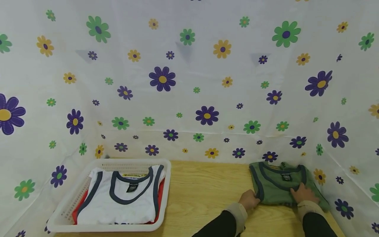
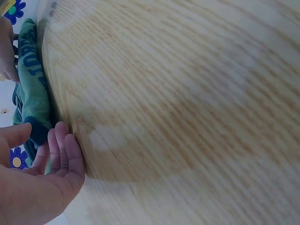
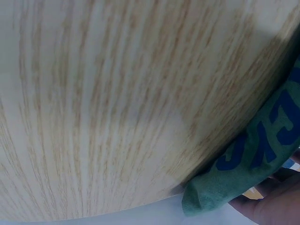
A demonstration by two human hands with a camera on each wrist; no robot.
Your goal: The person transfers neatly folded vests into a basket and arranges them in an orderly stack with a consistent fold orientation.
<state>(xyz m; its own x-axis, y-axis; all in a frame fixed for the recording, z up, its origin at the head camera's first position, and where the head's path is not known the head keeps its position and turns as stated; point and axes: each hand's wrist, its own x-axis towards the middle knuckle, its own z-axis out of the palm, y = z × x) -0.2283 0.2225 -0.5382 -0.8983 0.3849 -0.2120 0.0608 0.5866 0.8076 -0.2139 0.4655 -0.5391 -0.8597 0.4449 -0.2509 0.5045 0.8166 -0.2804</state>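
Both hands (image 1: 275, 197) on folded green shirt (image 1: 279, 187), table's right end.

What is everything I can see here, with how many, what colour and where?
green vest: one, green with dark trim, folded, right side of the table.
white vest: one, white with dark trim, folded, on top in the basket.
red garment: one, red, under the white vest, only its edges show.
basket: one, white plastic, left side of the table.
table: one, light wood.
flowered sheet: white with purple, green and yellow flowers, behind and at both sides.
left hand: at the green vest's left edge.
right hand: resting on the green vest.
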